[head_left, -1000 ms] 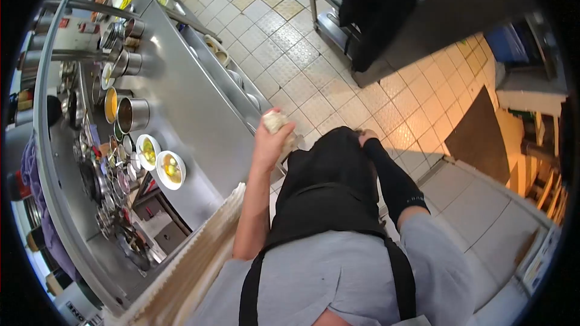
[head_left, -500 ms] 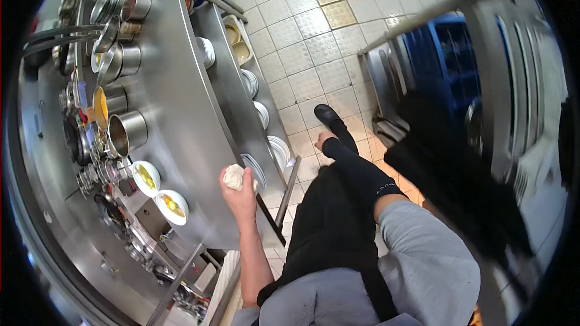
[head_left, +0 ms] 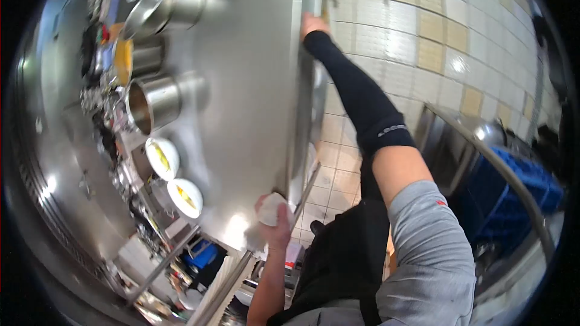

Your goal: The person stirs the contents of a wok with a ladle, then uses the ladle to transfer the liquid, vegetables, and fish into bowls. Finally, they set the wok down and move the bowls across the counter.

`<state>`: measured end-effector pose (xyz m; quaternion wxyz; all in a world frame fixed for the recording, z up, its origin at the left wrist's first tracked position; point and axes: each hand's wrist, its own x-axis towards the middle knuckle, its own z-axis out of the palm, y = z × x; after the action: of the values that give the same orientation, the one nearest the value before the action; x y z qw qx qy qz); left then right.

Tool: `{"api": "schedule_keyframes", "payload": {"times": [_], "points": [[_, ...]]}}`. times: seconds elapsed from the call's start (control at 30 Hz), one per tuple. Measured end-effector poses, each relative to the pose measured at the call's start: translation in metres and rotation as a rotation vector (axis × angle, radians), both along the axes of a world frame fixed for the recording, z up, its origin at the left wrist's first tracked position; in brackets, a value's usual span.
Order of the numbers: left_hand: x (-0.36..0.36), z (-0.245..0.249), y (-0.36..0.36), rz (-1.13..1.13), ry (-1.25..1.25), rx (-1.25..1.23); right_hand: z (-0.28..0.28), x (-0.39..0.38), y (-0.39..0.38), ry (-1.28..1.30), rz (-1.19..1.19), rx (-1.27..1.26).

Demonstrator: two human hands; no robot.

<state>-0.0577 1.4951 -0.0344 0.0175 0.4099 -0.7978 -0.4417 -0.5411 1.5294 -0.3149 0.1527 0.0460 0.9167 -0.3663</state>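
Observation:
My left hand [head_left: 279,232] is closed around a crumpled white cloth [head_left: 272,209], held by the near corner of the steel counter [head_left: 241,84]. Its thumb lies across the bundle. Farther up, my right hand [head_left: 314,25] reaches out in a black arm sleeve [head_left: 356,87] to the counter's long edge. The fingers there are small and blurred, so their grip does not show. Two white bowls, one nearer [head_left: 185,198] and one beyond it [head_left: 162,159], stand on the counter with yellow food inside.
Steel pots, among them a deep one [head_left: 162,104] and one with orange contents [head_left: 148,59], line the counter's left side. A blue crate [head_left: 507,196] sits on the right behind a metal rail [head_left: 501,166]. Tiled floor [head_left: 386,36] runs alongside the counter.
My right arm has swung from hanging over the floor up to the counter edge. The left hand with the cloth appears lower and farther right, and the view has shifted closer to the counter.

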Motion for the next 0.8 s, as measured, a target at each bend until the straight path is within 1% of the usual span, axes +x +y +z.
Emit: {"api": "schedule_keyframes", "payload": {"times": [0.07, 0.1, 0.17, 0.2, 0.23, 0.33, 0.6, 0.7, 0.8], "points": [[0.003, -0.002, 0.001, 0.031, 0.021, 0.054, 0.004, -0.034, -0.026, 0.082, -0.07, 0.011], [0.008, -0.007, -0.001, 0.018, 0.016, 0.014, -0.006, -0.045, -0.034, 0.105, -0.072, 0.028], [0.01, -0.003, 0.001, -0.001, -0.019, -0.031, -0.017, -0.054, -0.05, 0.118, -0.035, 0.054], [0.003, 0.001, 0.001, -0.017, -0.03, -0.03, -0.013, -0.055, -0.057, 0.125, -0.015, 0.07], [0.002, 0.005, 0.002, -0.013, -0.018, -0.026, -0.024, -0.06, -0.059, 0.126, -0.005, 0.084], [-0.005, 0.009, -0.001, -0.044, 0.012, -0.009, -0.033, -0.067, -0.064, 0.129, 0.02, 0.115], [-0.001, 0.009, -0.001, -0.063, 0.038, -0.047, -0.045, -0.073, -0.041, 0.147, 0.067, 0.15], [0.004, -0.002, 0.001, -0.069, 0.088, -0.061, -0.046, -0.072, -0.021, 0.15, 0.083, 0.149], [0.005, -0.011, 0.007, -0.042, 0.216, -0.114, -0.055, -0.059, 0.018, 0.135, 0.117, 0.135]]}}
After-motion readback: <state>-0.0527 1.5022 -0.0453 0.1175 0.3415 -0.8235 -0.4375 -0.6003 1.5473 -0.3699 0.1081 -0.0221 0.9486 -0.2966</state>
